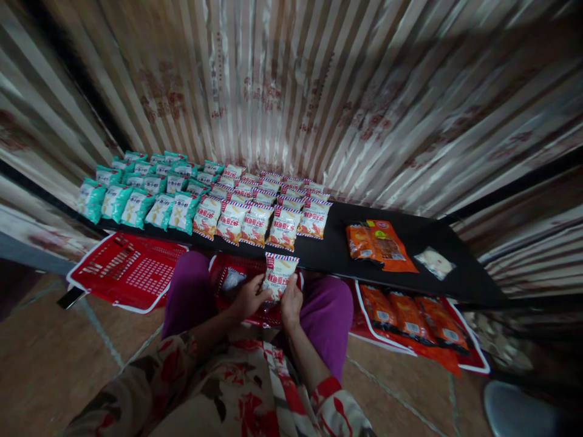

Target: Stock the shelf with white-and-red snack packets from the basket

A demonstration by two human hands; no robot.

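Note:
Between my two hands I hold a white and orange snack bag point(279, 276) upright, just in front of the black table's edge. My left hand point(251, 297) grips its lower left side. On the opposite side, my right hand point(291, 301) has its fingers closed on the bag. Several matching snack bags point(283, 227) stand in rows on the black table point(339, 249) right behind it. To their left are rows of teal and white snack bags point(132, 207). A red basket point(219, 267) sits below my hands between my knees, with a clear plastic packet point(233, 279) inside.
Orange packages point(380, 244) and a small clear packet with white contents point(435, 262) lie on the table's right part. Another red basket point(122, 267) is at the left. Under the table's right side, a basket point(476, 358) holds orange packs point(410, 315). A striped curtain point(282, 91) hangs behind.

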